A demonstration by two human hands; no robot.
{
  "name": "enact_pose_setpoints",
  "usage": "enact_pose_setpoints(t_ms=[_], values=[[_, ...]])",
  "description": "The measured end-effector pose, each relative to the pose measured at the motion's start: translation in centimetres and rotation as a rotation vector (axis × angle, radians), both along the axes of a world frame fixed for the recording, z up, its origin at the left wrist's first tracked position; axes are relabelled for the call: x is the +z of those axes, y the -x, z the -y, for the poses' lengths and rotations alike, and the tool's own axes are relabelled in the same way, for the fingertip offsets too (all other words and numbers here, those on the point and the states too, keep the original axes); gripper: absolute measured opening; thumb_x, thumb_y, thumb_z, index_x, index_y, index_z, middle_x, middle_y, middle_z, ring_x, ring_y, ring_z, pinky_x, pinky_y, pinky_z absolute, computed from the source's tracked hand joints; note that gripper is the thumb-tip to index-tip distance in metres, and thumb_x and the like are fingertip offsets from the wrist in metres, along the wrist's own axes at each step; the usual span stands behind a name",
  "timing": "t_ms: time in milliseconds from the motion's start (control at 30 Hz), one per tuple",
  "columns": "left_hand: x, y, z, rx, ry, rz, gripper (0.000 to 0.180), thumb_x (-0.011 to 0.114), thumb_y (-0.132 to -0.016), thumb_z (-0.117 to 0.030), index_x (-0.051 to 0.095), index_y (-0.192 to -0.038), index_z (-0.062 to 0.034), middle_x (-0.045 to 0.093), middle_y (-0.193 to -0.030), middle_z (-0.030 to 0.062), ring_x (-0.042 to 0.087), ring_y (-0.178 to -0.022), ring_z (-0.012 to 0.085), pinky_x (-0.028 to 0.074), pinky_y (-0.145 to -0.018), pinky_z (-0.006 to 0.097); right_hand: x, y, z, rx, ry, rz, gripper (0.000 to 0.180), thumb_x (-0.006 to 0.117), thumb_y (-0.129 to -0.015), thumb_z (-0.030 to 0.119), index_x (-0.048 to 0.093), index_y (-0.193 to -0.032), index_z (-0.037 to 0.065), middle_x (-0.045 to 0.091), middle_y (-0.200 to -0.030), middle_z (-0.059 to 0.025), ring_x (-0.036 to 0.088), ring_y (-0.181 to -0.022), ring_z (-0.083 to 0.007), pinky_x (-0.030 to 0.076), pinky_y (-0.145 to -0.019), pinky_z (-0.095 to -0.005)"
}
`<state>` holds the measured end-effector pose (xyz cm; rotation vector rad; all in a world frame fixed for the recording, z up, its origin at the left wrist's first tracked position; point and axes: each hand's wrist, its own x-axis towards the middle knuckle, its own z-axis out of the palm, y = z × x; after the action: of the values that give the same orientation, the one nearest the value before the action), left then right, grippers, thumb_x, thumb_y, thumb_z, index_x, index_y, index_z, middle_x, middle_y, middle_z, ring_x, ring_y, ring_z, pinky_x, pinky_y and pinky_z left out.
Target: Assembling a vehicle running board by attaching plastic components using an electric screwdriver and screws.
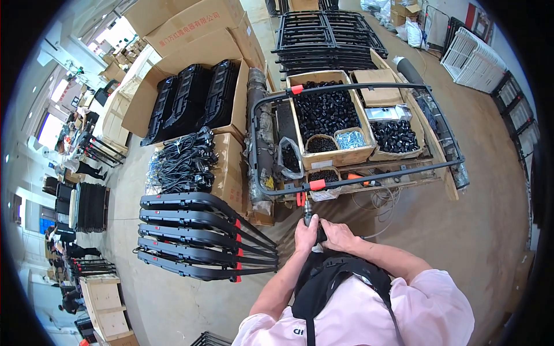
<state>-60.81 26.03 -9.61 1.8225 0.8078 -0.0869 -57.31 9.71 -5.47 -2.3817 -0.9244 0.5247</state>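
My left hand (pixel 306 234) is wrapped round the body of a dark power screwdriver (pixel 308 214) in front of my chest. Closed against the tool's rear part is my right hand (pixel 338 235), its fingers partly hidden. The tool points away from me, its tip close to the near bar of a black rectangular frame (pixel 346 88); I cannot tell whether they touch. This frame lies across the workbench, with a red piece (pixel 317 184) on its near bar and another on the far bar. A red-orange part (pixel 300 199) shows beside the tool's tip.
Inside the frame stand a box of black caps (pixel 326 106), a tray of silvery screws (pixel 350 139) and more black parts (pixel 395 136). Left are several curved black frames (pixel 190 235), cable bundles (pixel 184 161) and a carton of black panels (pixel 190 98). A cable (pixel 384 222) trails at right.
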Motion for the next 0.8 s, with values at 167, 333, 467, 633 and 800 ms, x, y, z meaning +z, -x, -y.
enact_pose_setpoints(t_ms=[167,333,467,633,800], values=[[0.5,-0.5,-0.1,0.006,0.022,-0.005,0.047,0.071,-0.099,-0.047,0.069,-0.102,0.0002,0.073,-0.092,0.0097,0.067,-0.086,0.0201,0.053,-0.081,0.038,0.6,-0.3,-0.1,-0.009,-0.03,0.017,0.074,0.086,-0.075,0.025,0.048,-0.131,-0.005,0.071,-0.109,-0.0278,0.072,-0.1,-0.0446,0.059,-0.086,-0.0518],[0.7,-0.9,-0.2,0.011,0.035,0.02,0.049,0.071,-0.098,-0.049,0.068,-0.103,0.0002,0.072,-0.092,0.0105,0.065,-0.085,0.0207,0.052,-0.08,0.04,0.5,-0.8,-0.1,0.029,-0.002,-0.002,0.067,0.086,-0.076,0.025,0.052,-0.127,-0.002,0.068,-0.112,-0.0249,0.069,-0.104,-0.0441,0.058,-0.088,-0.0525],[0.7,-0.8,-0.1,0.0,0.013,0.004,0.05,0.071,-0.098,-0.049,0.068,-0.104,0.0002,0.071,-0.093,0.0112,0.064,-0.085,0.021,0.052,-0.081,0.04,0.0,-0.6,-0.1,0.083,-0.075,0.09,0.057,0.085,-0.077,0.025,0.056,-0.119,0.0,0.061,-0.113,-0.0212,0.065,-0.11,-0.0419,0.057,-0.09,-0.0525],[0.4,0.0,-0.2,0.02,0.067,0.007,0.052,0.071,-0.098,-0.051,0.068,-0.104,0.0009,0.071,-0.095,0.0121,0.065,-0.088,0.0222,0.052,-0.083,0.041,-0.2,0.0,-0.4,0.079,-0.091,0.063,0.052,0.085,-0.076,0.022,0.057,-0.114,0.0,0.058,-0.114,-0.0201,0.064,-0.11,-0.0417,0.056,-0.09,-0.0521],[1.3,0.4,0.3,0.002,0.029,-0.022,0.051,0.071,-0.099,-0.049,0.068,-0.105,0.0009,0.07,-0.094,0.0104,0.062,-0.087,0.0196,0.052,-0.082,0.04,-0.4,0.6,0.1,0.076,-0.056,0.041,0.053,0.084,-0.078,0.023,0.056,-0.117,0.0,0.059,-0.113,-0.0209,0.065,-0.111,-0.0423,0.057,-0.09,-0.0528]])
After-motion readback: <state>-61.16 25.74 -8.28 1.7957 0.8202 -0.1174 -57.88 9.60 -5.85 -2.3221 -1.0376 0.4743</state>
